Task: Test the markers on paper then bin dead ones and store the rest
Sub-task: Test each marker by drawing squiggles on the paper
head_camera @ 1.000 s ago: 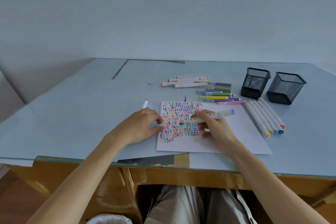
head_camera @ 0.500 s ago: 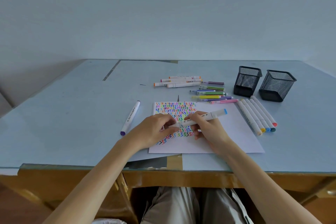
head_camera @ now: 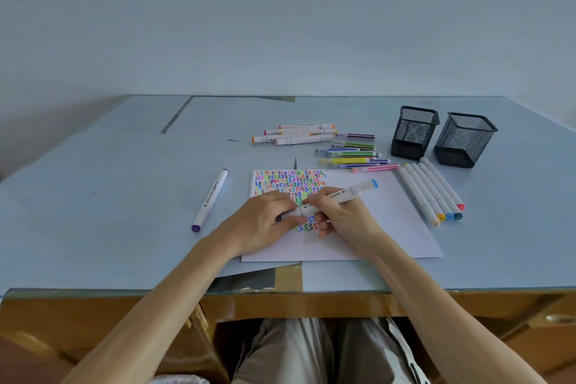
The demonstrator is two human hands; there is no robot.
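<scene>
Both my hands grip one marker [head_camera: 338,199] over the paper [head_camera: 389,221]. Left hand [head_camera: 265,224] pinches its near end, right hand [head_camera: 339,217] wraps the barrel.

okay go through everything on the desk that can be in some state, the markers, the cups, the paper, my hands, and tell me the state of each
blue-capped marker: held over the paper by both hands.
left hand: grips its near end.
right hand: grips its barrel.
paper: flat, upper left filled with coloured squiggles.
purple marker: lying capped, left of the paper.
row of five white markers: capped, side by side.
two mesh cups: upright; contents unclear.
far marker pile: lying loose.
</scene>
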